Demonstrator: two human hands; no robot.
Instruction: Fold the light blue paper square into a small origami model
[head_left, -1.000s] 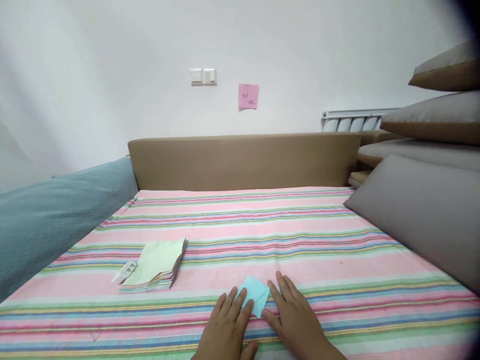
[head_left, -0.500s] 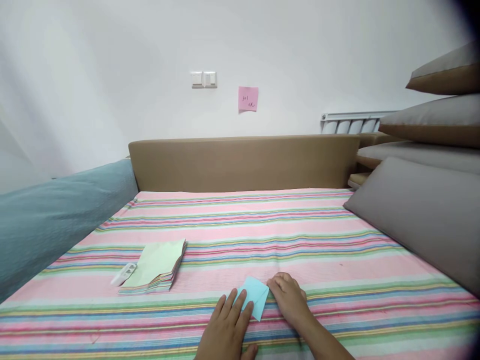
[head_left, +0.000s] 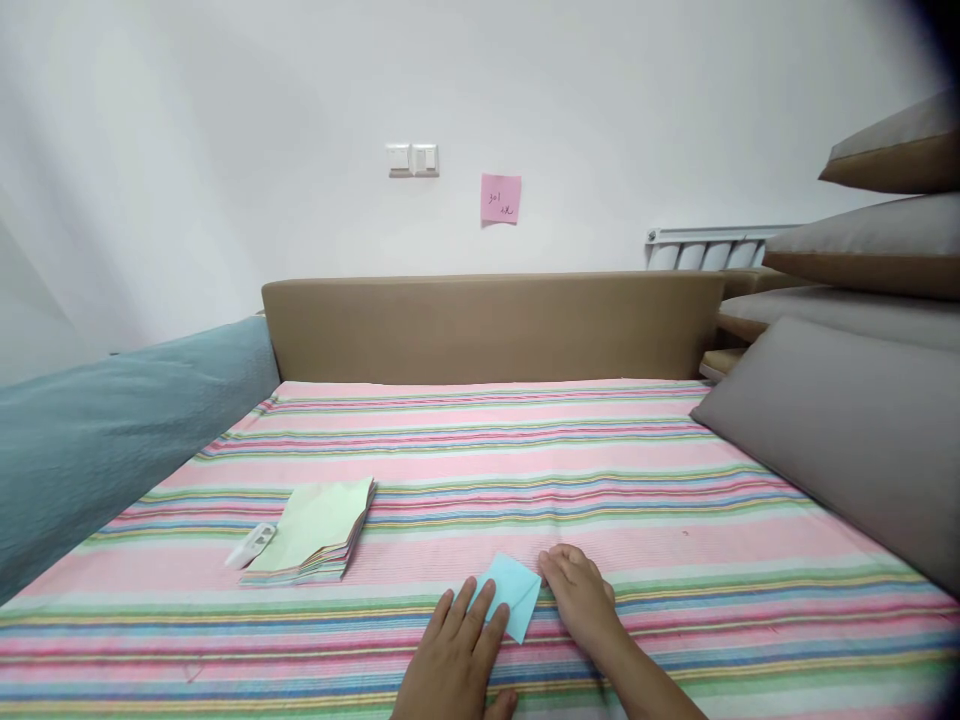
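Observation:
A small light-blue sheet of folded paper (head_left: 517, 590) lies on the striped bedspread, turned corner-up, with a crease line running to its right corner. My left hand (head_left: 457, 645) rests flat on the paper's left part, fingers stretched and a little apart, covering that side. At the right corner of the paper is my right hand (head_left: 581, 595), its fingers curled and thumb side against or just beside the edge. Whether anything is pinched in those fingers is hidden.
A stack of coloured paper (head_left: 319, 530), pale green on top, lies to the left. Beside it is a white plastic object (head_left: 251, 546). Grey cushions (head_left: 832, 430) pile up at the right, a blue-covered bolster (head_left: 150, 420) runs along the left, and a brown backrest (head_left: 487, 330) stands behind.
The whole view has shifted very slightly. Both hands keep nearly the same pose around the blue paper; the right hand's fingertips sit marginally farther from its corner.

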